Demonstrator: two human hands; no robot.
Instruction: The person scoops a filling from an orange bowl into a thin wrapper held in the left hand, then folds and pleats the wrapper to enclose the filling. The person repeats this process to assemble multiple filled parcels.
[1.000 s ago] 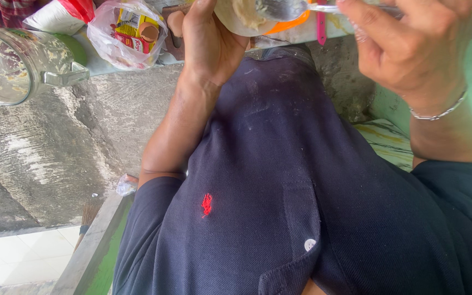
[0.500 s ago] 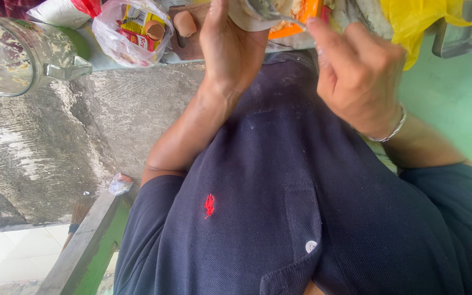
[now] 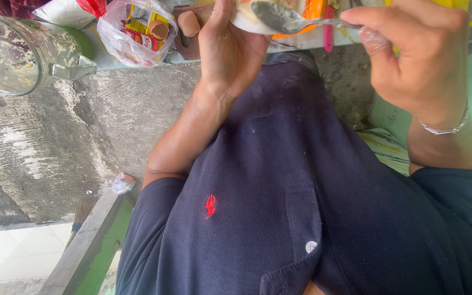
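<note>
The left hand (image 3: 230, 49) cups a pale container (image 3: 245, 21), cut off at the frame's top edge, contents indistinct. The right hand (image 3: 416, 60) pinches a metal spoon (image 3: 288, 19) above it. A smeared glass jar (image 3: 15, 52) lies on the rough concrete ledge (image 3: 83, 142).

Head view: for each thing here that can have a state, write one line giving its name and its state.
Left hand: closed around a pale container.
Pale container: held, mostly cut off by the frame edge.
Right hand: pinching a spoon handle.
Spoon: held at the container.
Glass jug: smeared inside.
Clear plastic bag: holding packets.
</note>
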